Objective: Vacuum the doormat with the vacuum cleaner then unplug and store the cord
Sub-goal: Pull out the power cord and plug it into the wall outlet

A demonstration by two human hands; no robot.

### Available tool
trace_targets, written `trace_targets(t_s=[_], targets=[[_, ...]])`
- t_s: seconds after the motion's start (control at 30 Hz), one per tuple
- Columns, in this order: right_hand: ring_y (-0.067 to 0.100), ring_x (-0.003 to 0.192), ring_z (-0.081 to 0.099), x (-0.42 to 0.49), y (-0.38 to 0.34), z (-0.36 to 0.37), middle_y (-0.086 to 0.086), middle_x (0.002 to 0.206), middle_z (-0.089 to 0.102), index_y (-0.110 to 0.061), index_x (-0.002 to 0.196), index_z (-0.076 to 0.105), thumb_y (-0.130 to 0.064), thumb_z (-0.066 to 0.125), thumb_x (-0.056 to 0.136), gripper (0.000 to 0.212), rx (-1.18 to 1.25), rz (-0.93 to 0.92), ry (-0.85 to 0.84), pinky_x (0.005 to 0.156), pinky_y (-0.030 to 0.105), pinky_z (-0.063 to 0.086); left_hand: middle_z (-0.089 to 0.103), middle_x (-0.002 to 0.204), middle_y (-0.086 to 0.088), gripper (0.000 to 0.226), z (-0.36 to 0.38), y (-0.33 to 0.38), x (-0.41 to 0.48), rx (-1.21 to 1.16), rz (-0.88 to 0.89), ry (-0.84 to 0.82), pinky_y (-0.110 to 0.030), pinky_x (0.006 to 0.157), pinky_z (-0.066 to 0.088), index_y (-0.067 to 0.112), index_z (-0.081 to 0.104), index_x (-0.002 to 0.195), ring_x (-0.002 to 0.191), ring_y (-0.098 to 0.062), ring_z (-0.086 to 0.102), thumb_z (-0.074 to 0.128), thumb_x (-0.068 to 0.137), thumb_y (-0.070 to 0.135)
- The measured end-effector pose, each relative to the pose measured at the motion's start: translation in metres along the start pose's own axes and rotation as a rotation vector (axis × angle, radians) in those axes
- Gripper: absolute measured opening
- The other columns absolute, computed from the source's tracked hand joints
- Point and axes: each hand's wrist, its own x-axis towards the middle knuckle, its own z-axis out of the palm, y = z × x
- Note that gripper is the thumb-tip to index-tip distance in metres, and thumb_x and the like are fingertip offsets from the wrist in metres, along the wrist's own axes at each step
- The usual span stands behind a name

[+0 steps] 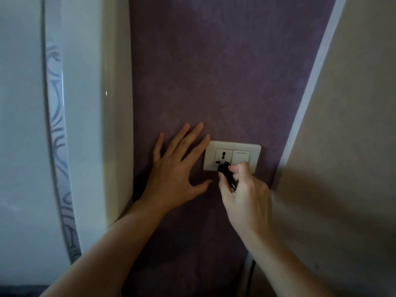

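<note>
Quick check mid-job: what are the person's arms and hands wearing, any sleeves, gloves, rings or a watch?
Nothing worn shows in the head view. The left hand and right hand are ungloved, with no rings visible. The left forearm and right forearm are bare down to the frame's edge: no sleeve, cuff, watch or bracelet. Higher up is out of view.

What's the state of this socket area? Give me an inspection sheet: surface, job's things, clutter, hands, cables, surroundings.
Surface: purple wall, bearing a white socket plate with a switch.
Job's things: black plug at the socket's lower holes; whether it is seated, cannot tell.
Clutter: nothing seen.
Hands: left hand flat on the wall beside the plate; right hand pinches the plug.
Cables: black cord hangs low behind the right forearm.
Surroundings: white patterned panel on the left, beige wall on the right.
</note>
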Motion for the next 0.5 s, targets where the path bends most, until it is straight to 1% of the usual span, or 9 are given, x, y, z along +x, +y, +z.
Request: trace_targets(t_s=[0.17, 0.3, 0.4, 0.43, 0.5], targets=[[0.020, 0.049, 0.064, 0.009, -0.005, 0.003, 0.003, 0.065, 0.066, -0.004, 0.091, 0.067, -0.010, 0.085, 0.079, 0.023, 0.070, 0.049, 0.005, 0.051, 0.025, 0.051, 0.013, 0.165, 0.006, 0.093, 0.000, 0.000, 0.000, -0.012, 0.010, 0.010, -0.056, 0.119, 0.003, 0.028, 0.030, 0.153, 0.152, -0.014, 0.004, 0.065, 0.074, 0.062], [0.015, 0.054, 0.067, 0.008, -0.004, 0.005, 0.002, 0.070, 0.069, -0.004, 0.091, 0.067, -0.011, 0.082, 0.081, 0.019, 0.121, 0.060, 0.004, 0.056, 0.020, 0.051, 0.012, 0.165, 0.006, 0.092, -0.001, 0.000, 0.000, -0.015, 0.013, 0.011, -0.057, 0.119, 0.002, 0.029, 0.031, 0.153, 0.152, -0.013, 0.003, 0.066, 0.075, 0.062], [0.016, 0.056, 0.070, 0.008, -0.001, 0.011, 0.003, 0.072, 0.071, -0.005, 0.093, 0.067, -0.013, 0.078, 0.085, 0.016, 0.176, 0.095, -0.007, 0.056, 0.026, 0.057, 0.012, 0.165, 0.006, 0.093, 0.000, 0.000, -0.001, -0.020, 0.013, 0.013, -0.057, 0.120, 0.001, 0.029, 0.032, 0.153, 0.152, -0.013, 0.004, 0.069, 0.073, 0.061], [0.016, 0.055, 0.069, 0.010, 0.000, 0.013, 0.004, 0.072, 0.071, -0.004, 0.092, 0.067, -0.011, 0.080, 0.084, 0.017, 0.171, 0.103, 0.003, 0.057, 0.024, 0.055, 0.012, 0.165, 0.006, 0.094, 0.000, 0.000, 0.000, -0.022, 0.013, 0.011, -0.056, 0.119, 0.001, 0.029, 0.032, 0.153, 0.152, -0.013, 0.004, 0.069, 0.073, 0.061], [0.018, 0.053, 0.066, 0.012, -0.002, 0.016, 0.004, 0.070, 0.070, -0.003, 0.090, 0.067, -0.008, 0.082, 0.082, 0.018, 0.140, 0.112, 0.035, 0.056, 0.018, 0.047, 0.013, 0.165, 0.006, 0.093, 0.000, 0.000, 0.000, -0.027, 0.012, 0.013, -0.056, 0.119, 0.000, 0.029, 0.032, 0.152, 0.152, -0.013, 0.004, 0.068, 0.073, 0.061]])
